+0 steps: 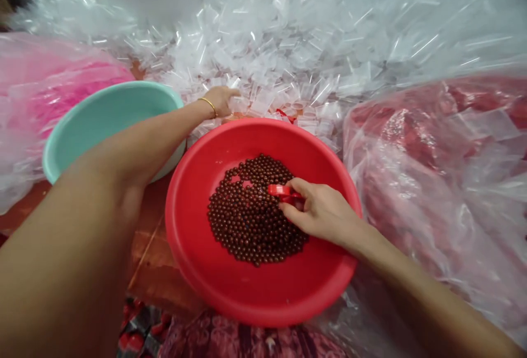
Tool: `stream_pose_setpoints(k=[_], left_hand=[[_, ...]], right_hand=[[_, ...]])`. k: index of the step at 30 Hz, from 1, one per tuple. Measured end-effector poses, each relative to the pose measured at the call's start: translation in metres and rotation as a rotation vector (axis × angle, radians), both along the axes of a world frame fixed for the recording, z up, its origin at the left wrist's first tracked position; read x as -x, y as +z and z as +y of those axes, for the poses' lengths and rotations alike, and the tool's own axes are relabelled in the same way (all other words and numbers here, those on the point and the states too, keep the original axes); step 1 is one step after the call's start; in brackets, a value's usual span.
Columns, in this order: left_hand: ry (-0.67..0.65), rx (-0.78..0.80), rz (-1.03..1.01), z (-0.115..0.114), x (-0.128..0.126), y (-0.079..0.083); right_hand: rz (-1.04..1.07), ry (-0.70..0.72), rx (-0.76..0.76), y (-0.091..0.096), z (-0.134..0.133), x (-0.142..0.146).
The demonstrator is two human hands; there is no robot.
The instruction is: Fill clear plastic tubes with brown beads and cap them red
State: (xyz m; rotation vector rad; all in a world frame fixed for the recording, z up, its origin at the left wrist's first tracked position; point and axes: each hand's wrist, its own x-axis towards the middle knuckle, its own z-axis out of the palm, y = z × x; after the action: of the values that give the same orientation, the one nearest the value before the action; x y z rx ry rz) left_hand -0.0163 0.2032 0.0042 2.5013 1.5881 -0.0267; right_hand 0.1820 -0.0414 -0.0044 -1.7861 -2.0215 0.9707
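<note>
While the right hand (325,212) rests inside the basin (255,292), its thumb and fingers are pinched tight on a small red scoop (282,190), whose mouth lies on the beads (251,221). These beads are small, round, glossy and dark brown, all much alike. They lie in one flat patch at the bottom of the red basin, with a few bare gaps near the patch's far edge.

Across the basin's far rim, the left hand (220,100), a thin gold bracelet (209,106) at its wrist, lies on the near edge of a heap of little clear bags (288,45). Its fingers are bent down onto them, but whether they have hold of one cannot be told.

A teal bowl (102,116) stands just left of the basin, under the left forearm. Beyond it lies a pink sack (41,89), and a red sack (444,155) lies to the right of the basin. Brown table (156,270) shows between bowl and basin.
</note>
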Motion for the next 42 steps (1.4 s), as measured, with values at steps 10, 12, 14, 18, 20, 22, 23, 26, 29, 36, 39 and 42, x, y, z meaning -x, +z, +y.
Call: stream_pose_setpoints(k=[10, 12, 14, 18, 20, 22, 23, 26, 29, 36, 39, 42], left_hand=[[-0.258, -0.023, 0.225, -0.135, -0.001, 0.043], [-0.254, 0.051, 0.302, -0.151, -0.001, 0.026], [-0.239, 0.102, 0.364, -0.157, -0.001, 0.013], [-0.307, 0.070, 0.409, -0.159, 0.003, 0.011], [-0.332, 0.029, 0.418, -0.165, 0.003, 0.017], [-0.329, 0.020, 0.425, -0.174, 0.003, 0.023], [-0.327, 0.035, 0.431, -0.179, 0.003, 0.024], [-0.372, 0.071, 0.417, -0.191, 0.004, 0.020], [-0.505, 0.060, 0.366, -0.193, 0.008, 0.004], [-0.611, 0.082, 0.372, -0.195, 0.005, -0.012], [-0.517, 0.140, 0.471, -0.198, 0.005, -0.002], [-0.415, 0.400, 0.512, -0.190, 0.008, 0.000]], right_hand=[[0.688, -0.395, -0.018, 0.012, 0.006, 0.000], [0.684, -0.390, -0.033, 0.012, 0.007, 0.000], [0.686, -0.373, -0.054, 0.011, 0.007, -0.001], [0.696, -0.353, -0.079, 0.009, 0.006, -0.003], [0.692, -0.344, -0.082, 0.009, 0.006, -0.004], [0.691, -0.330, -0.085, 0.010, 0.005, -0.004], [0.694, -0.326, -0.088, 0.010, 0.005, -0.004], [0.706, -0.331, -0.094, 0.011, 0.006, -0.004], [0.712, -0.335, -0.100, 0.011, 0.006, -0.004], [0.723, -0.336, -0.115, 0.009, 0.006, -0.005], [0.730, -0.331, -0.105, 0.010, 0.006, -0.006], [0.754, -0.314, -0.109, 0.010, 0.005, -0.005]])
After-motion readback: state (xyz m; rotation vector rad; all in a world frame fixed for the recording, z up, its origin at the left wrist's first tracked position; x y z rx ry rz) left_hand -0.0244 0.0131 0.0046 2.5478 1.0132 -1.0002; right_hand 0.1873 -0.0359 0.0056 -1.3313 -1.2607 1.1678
